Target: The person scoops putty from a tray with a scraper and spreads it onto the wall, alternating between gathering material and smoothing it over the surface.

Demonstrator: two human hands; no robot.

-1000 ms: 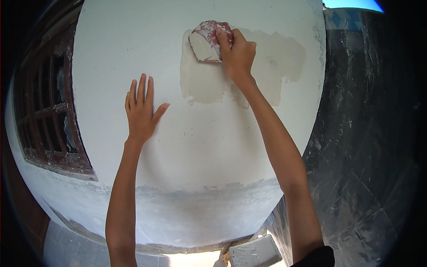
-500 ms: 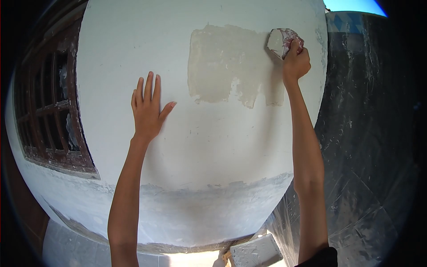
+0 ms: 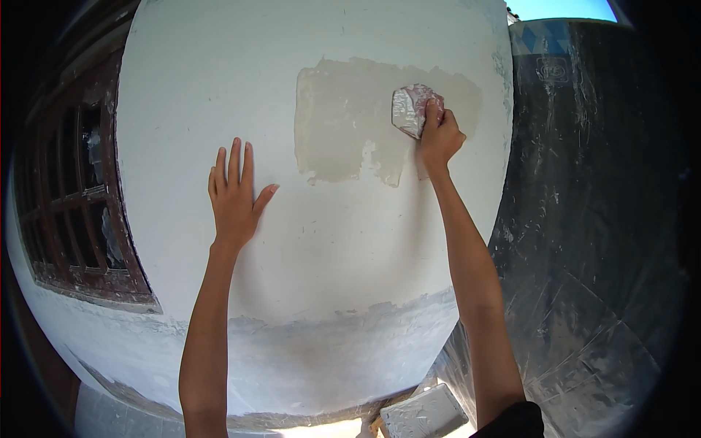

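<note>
My right hand (image 3: 442,140) grips a putty scraper (image 3: 407,111) smeared with white filler. The scraper is at the damp grey-beige putty patch (image 3: 337,117) on the white wall (image 3: 328,255), over its right part; whether the blade's edge touches the wall is hard to see. Ragged gaps break the patch's lower edge. To the left of the patch, my left hand (image 3: 236,208) rests flat against bare wall, fingers spread and holding nothing.
A brown wooden window (image 3: 84,190) with dark panes is set in the wall at left. Dark plastic sheeting (image 3: 584,219) hangs at right, beyond the wall's edge. Low down, a putty-smeared rectangular board or tray (image 3: 425,412) lies near the floor.
My right hand has moved the scraper left and somewhat down, over the patch. Putty now shows farther right, where the scraper was. My left hand stays on the wall; the view has shifted slightly.
</note>
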